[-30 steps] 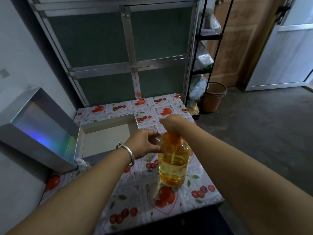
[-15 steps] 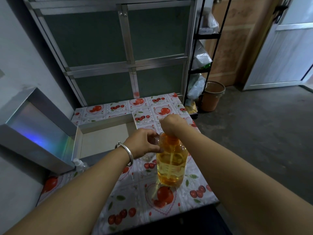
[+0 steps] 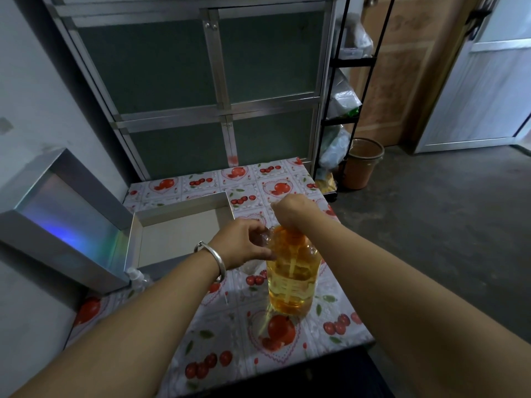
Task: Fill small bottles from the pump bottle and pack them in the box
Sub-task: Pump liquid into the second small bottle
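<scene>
The pump bottle (image 3: 291, 280), clear plastic with yellow liquid and an orange top, stands upright on the table. My right hand (image 3: 293, 212) is closed over its pump head from above. My left hand (image 3: 244, 245) holds a small clear bottle (image 3: 263, 238) against the pump bottle's left shoulder, mostly hidden by my fingers. The silver box (image 3: 138, 239) lies open to the left with its bottom bare. Another small bottle with a white cap (image 3: 136, 278) stands by the box's front corner.
The box's shiny lid (image 3: 57, 222) leans against the left wall. The table (image 3: 230, 340) has a fruit-print cloth and ends near my body. A cabinet (image 3: 201, 81) stands behind, a black rack (image 3: 344, 110) and a brown bucket (image 3: 363, 165) at the right.
Both hands stay at the pump bottle's top. My right hand sits slightly lower on the pump head than a second ago; the view has shifted a little.
</scene>
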{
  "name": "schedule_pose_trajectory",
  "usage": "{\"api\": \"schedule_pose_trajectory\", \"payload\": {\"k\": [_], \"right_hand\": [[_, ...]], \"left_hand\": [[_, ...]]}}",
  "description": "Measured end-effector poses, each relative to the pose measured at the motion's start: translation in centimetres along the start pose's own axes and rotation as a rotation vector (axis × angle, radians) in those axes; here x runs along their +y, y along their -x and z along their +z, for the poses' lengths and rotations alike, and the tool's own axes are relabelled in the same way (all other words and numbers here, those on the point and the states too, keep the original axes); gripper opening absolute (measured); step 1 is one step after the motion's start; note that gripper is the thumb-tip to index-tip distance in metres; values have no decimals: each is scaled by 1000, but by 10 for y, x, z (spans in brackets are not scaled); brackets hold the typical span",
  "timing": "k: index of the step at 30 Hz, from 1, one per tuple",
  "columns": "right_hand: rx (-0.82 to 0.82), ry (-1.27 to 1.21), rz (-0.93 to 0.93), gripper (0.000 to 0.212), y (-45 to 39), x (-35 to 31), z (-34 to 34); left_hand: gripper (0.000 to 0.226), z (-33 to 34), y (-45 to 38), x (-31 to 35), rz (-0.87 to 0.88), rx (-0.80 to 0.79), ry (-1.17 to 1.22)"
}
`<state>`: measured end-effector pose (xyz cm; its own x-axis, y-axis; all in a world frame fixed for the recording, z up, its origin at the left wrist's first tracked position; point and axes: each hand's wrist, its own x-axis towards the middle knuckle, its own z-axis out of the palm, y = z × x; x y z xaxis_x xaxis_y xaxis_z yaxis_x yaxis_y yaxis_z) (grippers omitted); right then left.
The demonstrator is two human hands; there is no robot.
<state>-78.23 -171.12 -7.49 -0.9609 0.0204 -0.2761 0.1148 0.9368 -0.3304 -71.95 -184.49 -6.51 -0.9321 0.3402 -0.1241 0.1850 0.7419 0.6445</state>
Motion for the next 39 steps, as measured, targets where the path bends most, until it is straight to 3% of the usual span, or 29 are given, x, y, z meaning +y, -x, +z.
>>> {"api": "schedule_pose_trajectory", "payload": {"k": [4,10,16,22,30,35,39], "right_hand": [[-84,-150,-23,39,8,-2,-12],[-2,118,-27,40,1,0,0],[-105,-53,6,49,11,-7,-13],[-17,157,-67,42,3,0,-3],[-112,200,-110,50,10,-6,-12],[3,5,10,38,5,-1,-2],[-121,53,-17,50,10,-7,-10]], "left_hand": [[39,-1,1,-1,-4,-2,-14],[42,0,-2,0,-5,-9,-5],[32,1,-2,-2,-5,-14,-25],[39,0,-3,0,1,-16,-16],[32,-2,-1,0,2,-19,-15],[36,-2,-2,1,4,-26,-34],[31,0,-2,-2,1,-34,-32]]}}
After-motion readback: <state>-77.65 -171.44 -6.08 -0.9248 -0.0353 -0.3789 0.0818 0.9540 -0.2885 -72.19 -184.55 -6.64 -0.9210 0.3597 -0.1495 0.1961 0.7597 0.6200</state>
